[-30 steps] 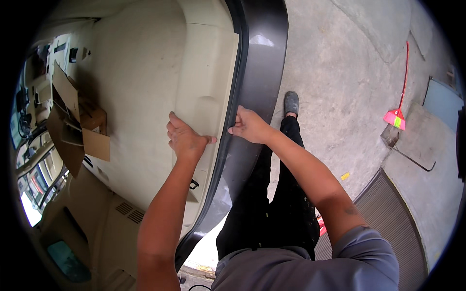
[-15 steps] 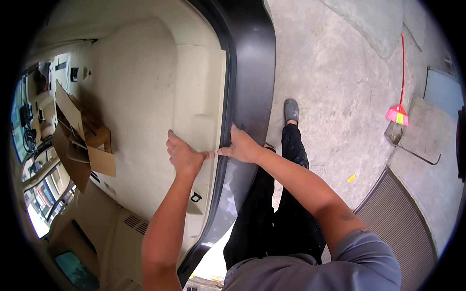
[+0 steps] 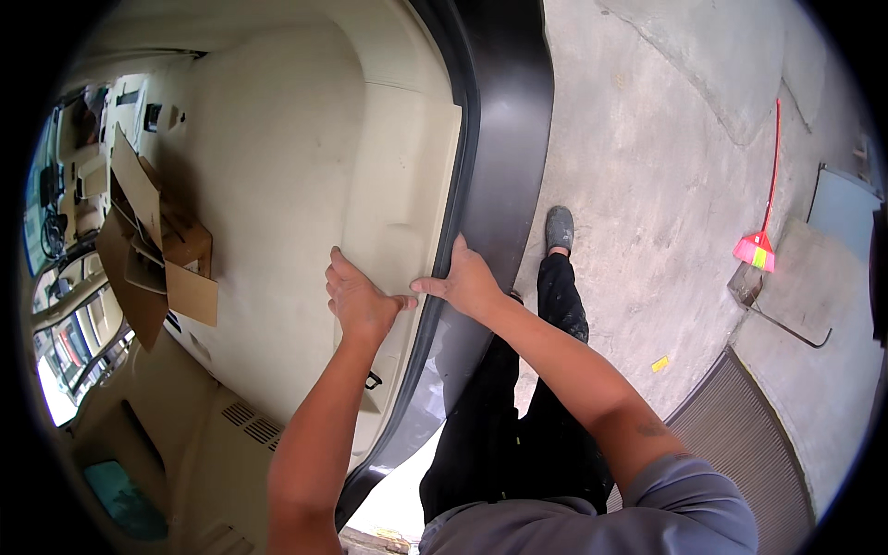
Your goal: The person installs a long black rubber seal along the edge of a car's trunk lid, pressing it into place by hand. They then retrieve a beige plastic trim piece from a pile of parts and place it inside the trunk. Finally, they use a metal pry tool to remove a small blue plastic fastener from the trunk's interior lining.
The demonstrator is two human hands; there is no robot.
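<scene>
In front of me is a vehicle's rear opening with a beige trim panel [image 3: 393, 176] along its sill. A black rubber seal [image 3: 461, 176] runs beside the panel, and the dark grey bumper [image 3: 509, 111] lies outside it. My left hand [image 3: 363, 301] rests on the beige panel with fingers apart and thumb stretched toward the seal. My right hand [image 3: 474, 285] straddles the seal, its thumb over the panel edge and index finger along the strip. Its other fingers are mostly hidden. The two thumbs are close together. A small black hook [image 3: 373, 380] sits on the panel near my left forearm.
An open cardboard box [image 3: 190, 254] stands on the beige load floor [image 3: 264, 166]. Outside, my shoe [image 3: 559, 229] is on the concrete. A red broom [image 3: 758, 250], a dustpan [image 3: 746, 285], a yellow scrap [image 3: 659, 363] and a ribbed shutter-like surface [image 3: 740, 435] are to the right.
The view has shifted, so the vehicle edge appears farther right. My right hand's index finger now points up along the seal. Both hands stay at the same stretch of trim.
</scene>
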